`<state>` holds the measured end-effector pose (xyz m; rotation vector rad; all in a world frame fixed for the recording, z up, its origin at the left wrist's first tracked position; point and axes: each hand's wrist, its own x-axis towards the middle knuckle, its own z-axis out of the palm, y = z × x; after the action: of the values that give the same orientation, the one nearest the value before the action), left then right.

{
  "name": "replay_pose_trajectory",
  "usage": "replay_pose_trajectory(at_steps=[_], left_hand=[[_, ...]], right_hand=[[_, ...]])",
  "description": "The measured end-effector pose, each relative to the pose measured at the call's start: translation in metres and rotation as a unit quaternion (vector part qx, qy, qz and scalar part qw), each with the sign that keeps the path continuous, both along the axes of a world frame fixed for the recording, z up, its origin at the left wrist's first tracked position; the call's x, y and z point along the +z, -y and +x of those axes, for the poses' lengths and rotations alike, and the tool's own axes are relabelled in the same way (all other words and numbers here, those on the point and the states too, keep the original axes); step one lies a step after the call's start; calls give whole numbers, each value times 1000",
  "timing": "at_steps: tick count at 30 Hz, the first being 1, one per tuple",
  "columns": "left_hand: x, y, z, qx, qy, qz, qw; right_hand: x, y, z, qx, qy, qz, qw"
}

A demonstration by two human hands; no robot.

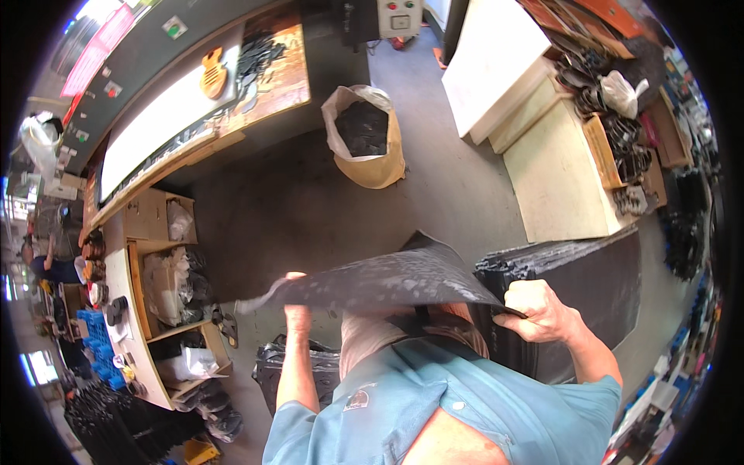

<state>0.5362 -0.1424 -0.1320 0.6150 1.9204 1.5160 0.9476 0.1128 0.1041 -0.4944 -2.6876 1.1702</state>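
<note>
A large, thin, flexible black sheet (380, 280) with greyish marks stretches across in front of my body, bent and with one corner raised at the far side. My left hand (297, 304) is closed on its left part; the sheet hides some of those fingers. At the other end, my right hand (536, 311) pinches the sheet's right corner between thumb and fingers. Just beyond and beside my right hand stands a thick stack of similar black sheets (593, 283), with ragged edges at its top.
A yellowish sack (374, 167) of black pieces stands on the floor ahead. At the far left, a workbench (283, 70) bears a white board (167, 112), a yellow cut-out shape (213, 74) and black scraps. Wooden shelves (139, 310) hold bags at left; pale boxes (558, 170) stand at right.
</note>
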Motion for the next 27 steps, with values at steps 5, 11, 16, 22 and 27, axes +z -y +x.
replay_pose_trajectory(at_steps=[5, 11, 16, 22, 27], left_hand=[[5, 62, -137, 79, -97, 12, 992], [28, 121, -313, 98, -129, 9, 987], [111, 131, -438, 80, -127, 178, 973], [100, 58, -514, 249, -38, 163, 954], [46, 37, -593, 268, -91, 13, 959]], right_hand=[[22, -31, -112, 76, -59, 138, 986], [118, -44, -303, 115, -69, 369, 920], [229, -80, -495, -69, 40, 362, 929], [266, -116, -728, -55, -29, 487, 871], [37, -122, -741, -13, -313, 397, 863]])
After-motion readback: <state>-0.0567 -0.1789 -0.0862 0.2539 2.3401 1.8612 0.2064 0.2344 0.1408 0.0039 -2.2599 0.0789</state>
